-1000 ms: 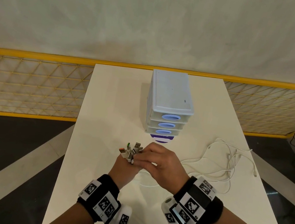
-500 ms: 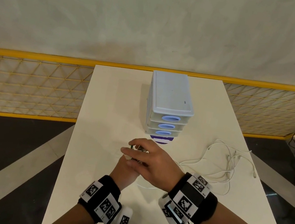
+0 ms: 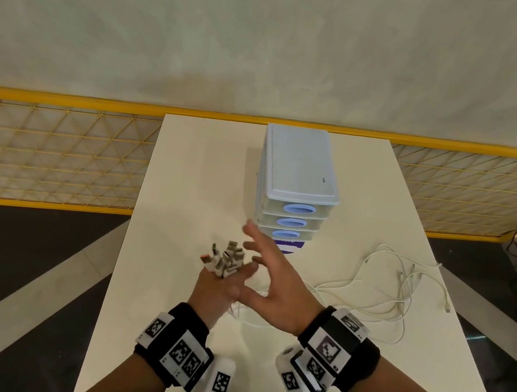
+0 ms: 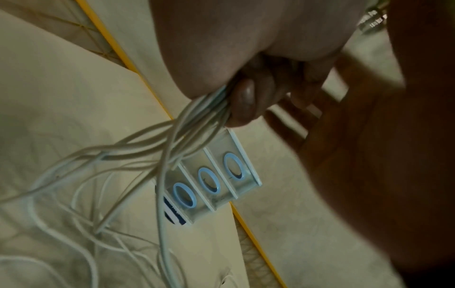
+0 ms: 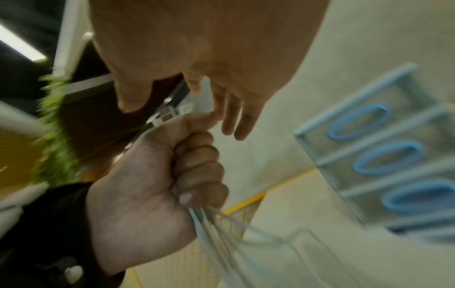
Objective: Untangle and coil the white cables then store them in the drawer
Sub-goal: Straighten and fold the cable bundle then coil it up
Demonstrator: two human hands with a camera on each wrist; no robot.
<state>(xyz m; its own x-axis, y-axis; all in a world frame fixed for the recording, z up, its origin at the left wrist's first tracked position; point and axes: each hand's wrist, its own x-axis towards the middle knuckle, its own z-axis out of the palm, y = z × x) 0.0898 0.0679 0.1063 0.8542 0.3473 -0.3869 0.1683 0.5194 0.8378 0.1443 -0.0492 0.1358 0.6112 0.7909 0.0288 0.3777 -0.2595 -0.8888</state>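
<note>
The left hand (image 3: pixel 217 288) is clenched in a fist around a bundle of thin white cables (image 4: pixel 197 124), their metal plug ends (image 3: pixel 225 258) sticking up above the knuckles. Just beside it, the right hand (image 3: pixel 272 287) is spread with straight fingers, apparently holding nothing, though blur makes this uncertain. Behind stands a pale blue plastic drawer unit (image 3: pixel 298 175), drawers closed. Loose cable ends trail rightward across the white table (image 3: pixel 190 184).

Right hand (image 3: pixel 272 287) has lifted off the plugs (image 3: pixel 225 258).
</note>
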